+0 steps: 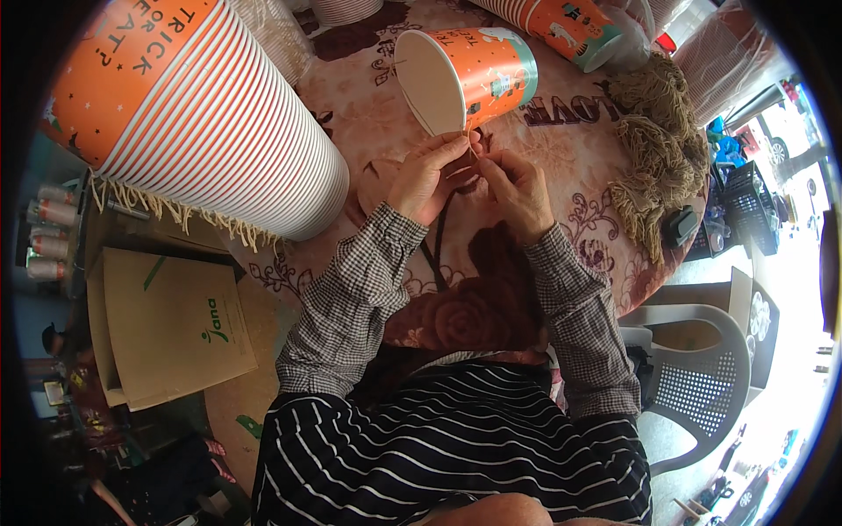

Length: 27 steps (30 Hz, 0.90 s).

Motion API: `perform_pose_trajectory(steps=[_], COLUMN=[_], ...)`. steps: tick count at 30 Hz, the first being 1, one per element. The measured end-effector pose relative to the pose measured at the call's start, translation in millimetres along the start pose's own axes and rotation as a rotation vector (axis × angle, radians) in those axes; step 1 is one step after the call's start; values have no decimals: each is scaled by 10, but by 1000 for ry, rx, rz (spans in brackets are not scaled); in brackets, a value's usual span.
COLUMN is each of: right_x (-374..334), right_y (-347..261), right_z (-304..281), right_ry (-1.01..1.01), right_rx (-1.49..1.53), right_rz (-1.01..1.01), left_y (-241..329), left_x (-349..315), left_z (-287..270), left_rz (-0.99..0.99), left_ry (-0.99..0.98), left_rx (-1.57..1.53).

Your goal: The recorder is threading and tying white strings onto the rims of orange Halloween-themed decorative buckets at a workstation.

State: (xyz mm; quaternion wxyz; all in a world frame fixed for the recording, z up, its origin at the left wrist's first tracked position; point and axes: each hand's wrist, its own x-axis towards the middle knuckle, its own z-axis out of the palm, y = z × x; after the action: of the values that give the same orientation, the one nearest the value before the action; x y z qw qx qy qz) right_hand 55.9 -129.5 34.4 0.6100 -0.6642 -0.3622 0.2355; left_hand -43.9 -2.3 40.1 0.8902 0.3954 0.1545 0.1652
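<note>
An orange paper bucket (493, 81) with a green base band lies on its side on the table, its white mouth turned left. Just at the near part of its rim, my left hand (424, 180) pinches a thin beige cord (474, 151). The fingers of my right hand (521, 191) are closed on the same cord, close to the left fingertips. A short cord end sticks out inside the bucket's mouth on the far side. How the cord passes through the near rim is hidden by my fingers.
A tall stack of orange buckets (219, 131) leans at the left. Another bucket stack (561, 26) lies at the back. Beige cords (653, 145) are heaped at the right edge, near a small black object (679, 226). A cardboard box (180, 324) and a plastic chair (702, 386) flank me.
</note>
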Motion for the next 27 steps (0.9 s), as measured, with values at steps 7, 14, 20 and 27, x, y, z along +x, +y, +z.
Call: perform_pose_trajectory(steps=[7, 14, 20, 27], right_x=[8, 12, 44, 7], right_y=[23, -36, 37, -70], right_z=[-37, -57, -83, -5], right_ry=[-67, -94, -54, 21], right_rx=[170, 228, 251, 315], right_rz=[91, 210, 205, -10], left_y=[-7, 20, 36, 9], left_x=[-12, 15, 41, 27], left_z=[42, -78, -64, -66], left_rz=[30, 27, 66, 43], left_ry=[23, -7, 35, 38], left_rx=[148, 61, -46, -92])
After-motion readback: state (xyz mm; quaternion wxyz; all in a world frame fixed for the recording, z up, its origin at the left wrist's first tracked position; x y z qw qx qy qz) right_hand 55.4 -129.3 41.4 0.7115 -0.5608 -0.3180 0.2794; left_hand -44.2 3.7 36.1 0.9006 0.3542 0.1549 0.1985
